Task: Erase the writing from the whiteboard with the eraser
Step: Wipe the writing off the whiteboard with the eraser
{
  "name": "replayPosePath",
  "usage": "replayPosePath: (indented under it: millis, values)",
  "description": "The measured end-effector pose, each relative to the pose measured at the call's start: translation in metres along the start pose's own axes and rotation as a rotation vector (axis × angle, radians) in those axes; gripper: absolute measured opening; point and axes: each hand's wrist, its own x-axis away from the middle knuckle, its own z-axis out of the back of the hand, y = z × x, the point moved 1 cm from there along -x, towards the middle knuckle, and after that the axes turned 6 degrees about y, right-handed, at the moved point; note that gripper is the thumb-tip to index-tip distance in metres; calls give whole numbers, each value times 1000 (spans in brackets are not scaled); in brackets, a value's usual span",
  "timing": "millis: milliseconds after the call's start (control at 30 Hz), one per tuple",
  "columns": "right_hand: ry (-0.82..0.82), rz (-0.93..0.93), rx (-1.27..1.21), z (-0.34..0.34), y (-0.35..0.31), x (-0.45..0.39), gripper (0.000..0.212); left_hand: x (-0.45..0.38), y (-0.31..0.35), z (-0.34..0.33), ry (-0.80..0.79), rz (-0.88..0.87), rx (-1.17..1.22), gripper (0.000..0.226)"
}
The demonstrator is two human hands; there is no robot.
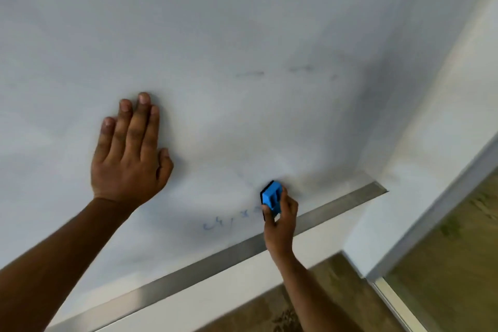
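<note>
The whiteboard fills most of the view, smudged grey in places. Faint blue writing remains low on the board, left of the eraser, and faded dark marks sit higher up. My right hand grips a blue eraser with a black pad and holds it against the board near the lower right corner. My left hand lies flat on the board with straight fingers, to the left of the eraser.
A metal frame strip runs along the board's bottom edge. White wall borders the board on the right and below. A brown floor and a window or glass panel with a pale frame lie at the lower right.
</note>
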Motion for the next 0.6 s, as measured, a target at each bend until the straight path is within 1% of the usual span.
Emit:
replayPosePath:
  millis: [67,100,167,233,300,367,433,500,533,567,600]
  values:
    - [41,22,37,23,5,-30,59,0,-2,-1,14,-19,-56,73]
    - [105,14,82,39,9,-53,59,0,-1,-2,13,-21,-67,73]
    - [213,-48,109,67,14,-102,63,1,2,-3,12,-25,-88,73]
    - [255,-87,92,80,17,-125,67,2,3,-3,9,-28,-102,74]
    - [295,-78,96,66,17,-116,69,3,3,-5,18,-32,-123,73]
    - [307,-52,98,36,17,-80,66,3,3,-6,32,-36,-159,74]
    - [235,-57,62,-2,20,-25,63,3,3,-5,35,-38,-160,75]
    - [90,-63,17,-24,15,23,61,3,3,-4,31,-43,-145,75]
    - [23,-47,12,-26,15,36,61,3,2,-4,29,-46,-141,74]
    - [-8,-27,11,-23,15,36,62,4,0,-4,30,-48,-136,74]
    - [-3,-12,27,-15,18,25,63,4,-1,-4,31,-47,-131,74]
